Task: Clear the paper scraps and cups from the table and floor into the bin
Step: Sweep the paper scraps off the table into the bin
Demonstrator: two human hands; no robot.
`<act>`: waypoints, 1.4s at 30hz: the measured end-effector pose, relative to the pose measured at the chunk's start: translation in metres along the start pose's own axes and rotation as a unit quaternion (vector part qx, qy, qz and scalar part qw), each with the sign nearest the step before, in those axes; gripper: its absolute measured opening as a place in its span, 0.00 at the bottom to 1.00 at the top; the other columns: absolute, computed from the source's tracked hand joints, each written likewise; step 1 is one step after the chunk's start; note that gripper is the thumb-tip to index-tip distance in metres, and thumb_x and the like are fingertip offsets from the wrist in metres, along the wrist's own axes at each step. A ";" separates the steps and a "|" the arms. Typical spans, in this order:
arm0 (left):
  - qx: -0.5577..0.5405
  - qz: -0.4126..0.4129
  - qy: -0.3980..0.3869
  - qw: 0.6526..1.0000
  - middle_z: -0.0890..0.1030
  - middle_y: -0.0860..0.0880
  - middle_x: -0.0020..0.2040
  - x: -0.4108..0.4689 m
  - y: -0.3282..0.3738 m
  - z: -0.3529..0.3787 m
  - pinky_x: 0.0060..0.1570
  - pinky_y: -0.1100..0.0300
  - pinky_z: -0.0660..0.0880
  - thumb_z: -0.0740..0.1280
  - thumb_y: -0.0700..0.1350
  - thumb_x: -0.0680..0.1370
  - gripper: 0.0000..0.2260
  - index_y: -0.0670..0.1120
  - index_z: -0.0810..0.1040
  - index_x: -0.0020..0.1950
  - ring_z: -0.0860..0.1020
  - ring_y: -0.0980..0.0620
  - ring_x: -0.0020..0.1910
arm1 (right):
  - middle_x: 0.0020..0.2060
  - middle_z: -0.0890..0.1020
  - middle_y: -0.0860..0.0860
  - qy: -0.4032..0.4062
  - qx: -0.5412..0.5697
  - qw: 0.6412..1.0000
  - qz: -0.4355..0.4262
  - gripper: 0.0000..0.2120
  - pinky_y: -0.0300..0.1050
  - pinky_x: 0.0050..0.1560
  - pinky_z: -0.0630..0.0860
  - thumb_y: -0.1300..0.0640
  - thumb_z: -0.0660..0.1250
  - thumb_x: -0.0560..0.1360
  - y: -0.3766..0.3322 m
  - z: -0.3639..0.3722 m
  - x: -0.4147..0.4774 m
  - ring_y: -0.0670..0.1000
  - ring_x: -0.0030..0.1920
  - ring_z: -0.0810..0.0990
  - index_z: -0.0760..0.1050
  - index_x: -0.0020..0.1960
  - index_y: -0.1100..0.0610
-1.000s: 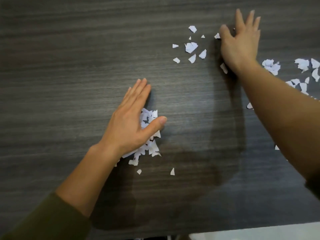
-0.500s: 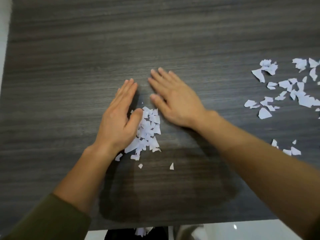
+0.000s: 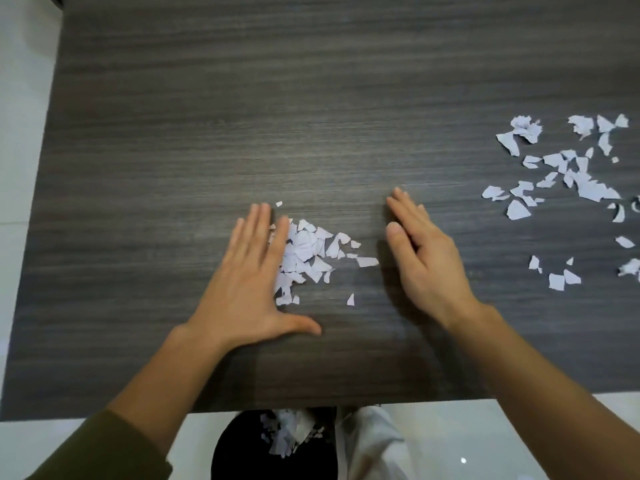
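Note:
A small heap of white paper scraps point(image 3: 308, 252) lies on the dark wood-grain table point(image 3: 242, 116). My left hand point(image 3: 252, 278) lies flat with straight fingers against the heap's left side, thumb spread toward me. My right hand point(image 3: 424, 261) stands on its edge just right of the heap, fingers straight, a gap between it and the scraps. A wider scatter of scraps point(image 3: 568, 174) covers the table's right side. Below the near table edge stands a black bin point(image 3: 239, 448) with scraps inside it. No cups are in view.
The table's near edge point(image 3: 415, 401) runs across the bottom, with pale floor point(image 3: 485, 441) beyond it. A leg in light trousers point(image 3: 374, 441) stands beside the bin. The table's left edge borders pale floor at the far left.
My right hand swept the far scraps in toward the heap, then pulled slightly right, away from it. The left hand stayed beside the heap, its thumb now spread. The bin has come into view.

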State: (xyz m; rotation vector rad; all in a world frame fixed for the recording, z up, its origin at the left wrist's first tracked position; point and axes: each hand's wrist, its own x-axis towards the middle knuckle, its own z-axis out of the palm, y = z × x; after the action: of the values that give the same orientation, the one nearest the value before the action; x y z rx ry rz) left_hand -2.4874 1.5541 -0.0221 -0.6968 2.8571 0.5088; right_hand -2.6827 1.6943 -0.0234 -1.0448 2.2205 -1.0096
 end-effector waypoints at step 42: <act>-0.260 -0.094 0.262 0.925 0.70 0.58 0.25 -0.072 0.061 -0.052 0.35 0.59 0.66 0.61 0.47 0.80 0.12 0.45 0.71 0.38 0.79 0.46 0.36 | 0.43 0.82 0.47 0.073 0.284 0.950 0.107 0.08 0.37 0.51 0.77 0.65 0.62 0.75 -0.127 0.053 -0.099 0.43 0.45 0.80 0.78 0.50 0.57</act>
State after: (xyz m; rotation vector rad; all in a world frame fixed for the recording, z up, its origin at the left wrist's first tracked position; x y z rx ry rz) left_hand -2.4561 1.6163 0.0604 -1.3634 3.0812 1.2383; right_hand -2.5324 1.6963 0.0549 -0.4758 1.9066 -1.5347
